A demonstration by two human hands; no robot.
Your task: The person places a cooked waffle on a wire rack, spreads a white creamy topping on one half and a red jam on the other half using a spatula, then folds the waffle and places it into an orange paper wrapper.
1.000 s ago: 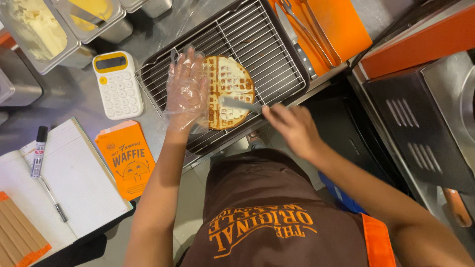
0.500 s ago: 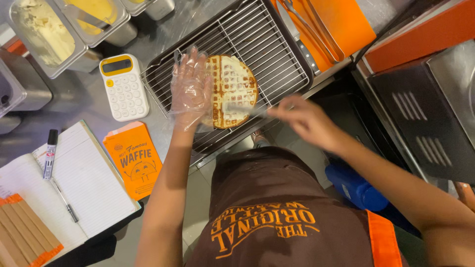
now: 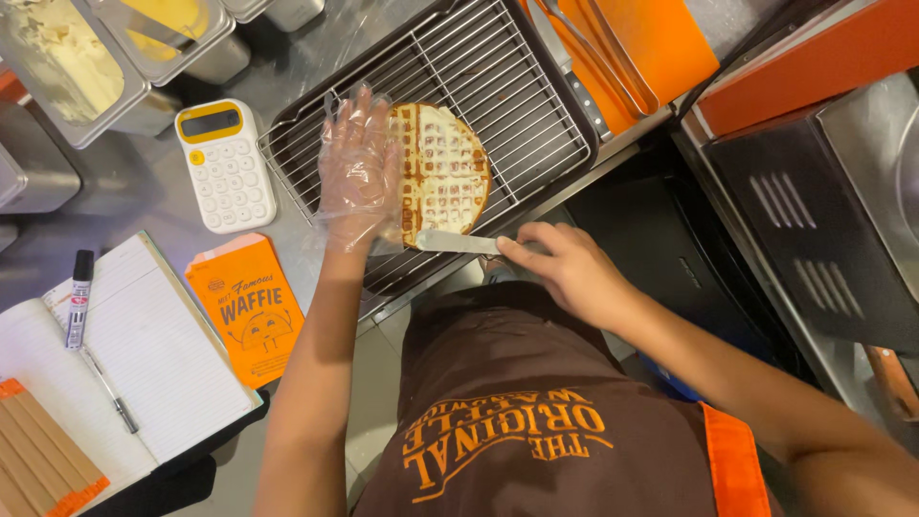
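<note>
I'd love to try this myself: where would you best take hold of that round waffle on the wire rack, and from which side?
Probably by its left rim, from above. The waffle lies flat on the wire rack, so fingers can press or pinch only at an edge. The gloved left hand already rests there, while the spreader blade in the right hand occupies the near edge.

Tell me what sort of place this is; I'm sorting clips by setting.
Probably a waffle stand's prep counter: a round waffle on a wire cooling rack, steel tubs of filling, and orange paper waffle sleeves beside a calculator.
</note>
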